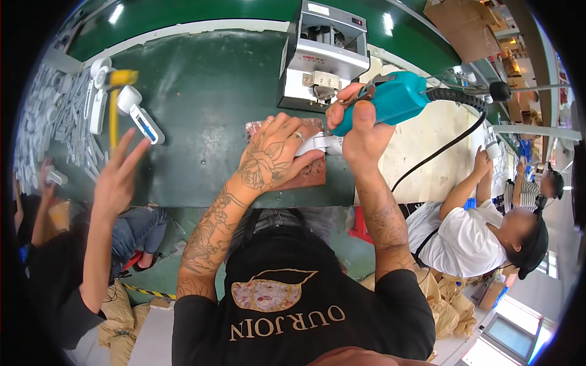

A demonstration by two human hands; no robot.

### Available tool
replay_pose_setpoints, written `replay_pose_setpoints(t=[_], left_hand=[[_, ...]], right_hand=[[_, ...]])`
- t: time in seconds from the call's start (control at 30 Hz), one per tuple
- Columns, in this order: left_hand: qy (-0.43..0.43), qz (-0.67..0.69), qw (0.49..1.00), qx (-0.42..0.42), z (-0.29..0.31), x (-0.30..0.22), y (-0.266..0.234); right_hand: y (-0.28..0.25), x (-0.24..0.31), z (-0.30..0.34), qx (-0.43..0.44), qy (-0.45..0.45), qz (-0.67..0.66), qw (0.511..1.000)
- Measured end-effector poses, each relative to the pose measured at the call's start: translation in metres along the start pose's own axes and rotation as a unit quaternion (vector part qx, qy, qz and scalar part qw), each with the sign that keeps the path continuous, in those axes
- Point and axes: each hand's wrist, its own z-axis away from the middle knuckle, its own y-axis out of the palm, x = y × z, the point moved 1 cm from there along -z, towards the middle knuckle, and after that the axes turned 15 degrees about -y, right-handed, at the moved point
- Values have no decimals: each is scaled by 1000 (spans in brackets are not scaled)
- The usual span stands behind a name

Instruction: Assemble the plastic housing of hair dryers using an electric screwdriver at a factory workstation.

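Observation:
My left hand (271, 155) is closed on a small white plastic device (312, 145), pressing it onto a worn reddish pad (308, 175) at the table's near edge. Its fingers hide most of the device, which resembles the white digital spoon scales at the left. Wrapped round a teal electric screwdriver (394, 100), my right hand (365, 137) holds the tool tilted, its nose down beside the device. The bit's tip is hidden by my fingers, so I cannot tell whether it touches. A black cord (445, 149) trails from the screwdriver's back end.
A grey metal machine (323, 58) stands beyond my hands. On the green table (201, 91), a white spoon scale (140, 116), a yellow tool (114, 116) and heaped grey-white parts (43, 116) lie left, near a co-worker's hand (116, 183). Another person in white (458, 238) works at right.

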Motion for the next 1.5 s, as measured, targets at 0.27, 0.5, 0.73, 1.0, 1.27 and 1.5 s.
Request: replay_pose_setpoints(t=[0.27,0.5,0.73,1.0,1.27,1.5], left_hand=[[-12,-40,999,-6,-1,-6,-3],[-9,-36,999,-9,3,-3,-3],[-16,-12,1000,-4,3,-5,-5],[-7,3,1000,-21,3,-5,-4],[-19,5,1000,-6,4,-1,-2],[-12,19,1000,-4,2,-2,-4]], right_hand=[[2,-6,3,-9,13,-37,999],[4,-4,0,5,27,-14,1000],[15,-5,-37,-45,-83,-57,994],[11,-27,-43,9,-101,-25,995],[6,7,-15,-24,-13,-39,999],[-9,27,12,23,5,-33,999]])
